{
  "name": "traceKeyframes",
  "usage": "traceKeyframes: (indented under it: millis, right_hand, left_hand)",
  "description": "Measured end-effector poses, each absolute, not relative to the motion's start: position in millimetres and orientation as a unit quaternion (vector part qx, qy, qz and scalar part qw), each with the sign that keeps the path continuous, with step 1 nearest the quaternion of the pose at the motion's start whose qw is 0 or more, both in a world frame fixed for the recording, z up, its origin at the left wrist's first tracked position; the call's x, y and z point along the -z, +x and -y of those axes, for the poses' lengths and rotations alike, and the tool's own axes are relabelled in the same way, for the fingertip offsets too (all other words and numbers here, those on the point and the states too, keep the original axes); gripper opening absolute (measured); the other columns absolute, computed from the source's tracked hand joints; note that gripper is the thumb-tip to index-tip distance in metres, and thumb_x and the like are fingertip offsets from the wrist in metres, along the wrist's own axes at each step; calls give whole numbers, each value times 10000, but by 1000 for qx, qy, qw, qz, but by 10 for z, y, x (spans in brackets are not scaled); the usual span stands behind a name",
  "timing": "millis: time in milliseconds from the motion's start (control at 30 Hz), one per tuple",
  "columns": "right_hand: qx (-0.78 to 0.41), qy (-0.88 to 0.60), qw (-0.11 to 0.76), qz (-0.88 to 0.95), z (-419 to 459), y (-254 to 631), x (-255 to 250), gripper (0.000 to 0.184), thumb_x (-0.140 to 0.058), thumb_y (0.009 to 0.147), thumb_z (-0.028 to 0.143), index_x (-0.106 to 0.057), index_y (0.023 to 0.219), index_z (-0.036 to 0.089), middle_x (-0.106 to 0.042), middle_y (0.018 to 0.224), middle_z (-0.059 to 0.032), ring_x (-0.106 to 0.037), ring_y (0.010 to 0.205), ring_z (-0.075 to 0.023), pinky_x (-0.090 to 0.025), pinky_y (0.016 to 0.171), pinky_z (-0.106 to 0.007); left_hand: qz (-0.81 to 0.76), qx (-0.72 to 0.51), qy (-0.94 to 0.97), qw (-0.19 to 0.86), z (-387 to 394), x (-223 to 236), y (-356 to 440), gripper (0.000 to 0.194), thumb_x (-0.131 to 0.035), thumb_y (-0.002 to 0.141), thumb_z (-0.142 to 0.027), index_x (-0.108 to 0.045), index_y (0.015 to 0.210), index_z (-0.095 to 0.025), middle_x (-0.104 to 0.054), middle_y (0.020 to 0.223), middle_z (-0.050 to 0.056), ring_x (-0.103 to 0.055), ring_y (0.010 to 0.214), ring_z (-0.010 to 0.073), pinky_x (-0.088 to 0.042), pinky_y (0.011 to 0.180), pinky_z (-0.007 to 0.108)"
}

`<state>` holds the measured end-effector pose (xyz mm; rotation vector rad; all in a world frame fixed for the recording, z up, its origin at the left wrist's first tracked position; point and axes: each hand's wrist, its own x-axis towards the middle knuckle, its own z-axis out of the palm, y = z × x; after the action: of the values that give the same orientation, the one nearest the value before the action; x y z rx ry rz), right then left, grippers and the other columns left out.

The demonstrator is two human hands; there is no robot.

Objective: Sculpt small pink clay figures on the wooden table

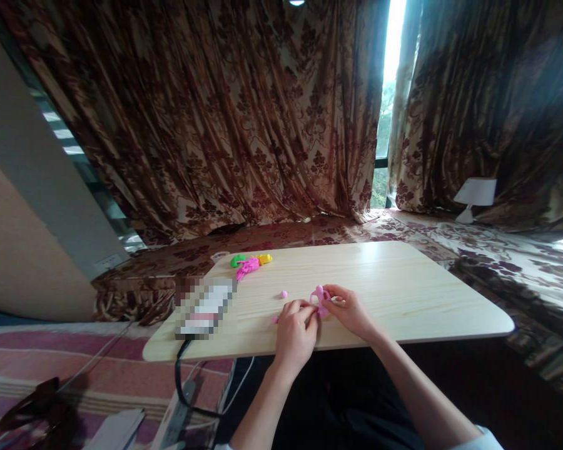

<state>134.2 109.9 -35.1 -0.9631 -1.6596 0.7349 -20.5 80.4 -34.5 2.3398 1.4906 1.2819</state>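
Over the near part of the table [394, 275], both of my hands meet around a small pink looped piece [319, 300]; its material and exact kind are hard to make out. My right hand [354, 311] pinches it from the right. From the left, my left hand [296, 331] has its fingers bent together at the lower edge of the same piece, partly covering it. A little pink ball [284, 294] lies on the table just beyond my left hand. Another pink bit [275, 320] peeks out left of that hand.
Green [238, 260], bright pink [248, 267] and yellow [264, 259] pieces lie at the table's far left. A blurred-out flat object [209, 309] with a black cable [179, 381] is on the left side. A white lamp [475, 194] stands beyond, at right.
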Motion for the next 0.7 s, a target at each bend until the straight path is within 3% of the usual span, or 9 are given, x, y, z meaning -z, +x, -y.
traceKeyframes:
  millis: [300, 567, 700]
  right_hand:
    - [-317, -380, 502, 709, -1033, 1258, 233, 294, -509, 818, 434, -654, 937, 208, -628, 722, 10, -579, 607, -117, -466, 581, -221]
    - [-325, -384, 515, 695, -1051, 1271, 264, 302, -464, 846, 426, -648, 946, 209, -583, 701, 10, -542, 626, -115, -449, 559, -202]
    - [-314, -384, 513, 700, -1062, 1269, 289, 279, -477, 847, 406, -640, 968, 215, -582, 711, 11, -528, 618, -110, -450, 571, -204]
  left_hand:
    - [-520, -364, 772, -5, -745, 289, -187, 211, -485, 807, -177, -668, 885, -248, -582, 915, 60, -520, 899, 204, -406, 789, 331]
    - [-513, -369, 775, -5, -625, 270, -244, 275, -428, 842, -193, -607, 1040, -256, -567, 949, 61, -507, 918, 208, -398, 790, 325]
    - [-521, -342, 782, -26, -622, 258, -211, 261, -418, 850, -209, -616, 1010, -266, -552, 905, 59, -500, 904, 208, -383, 784, 324]
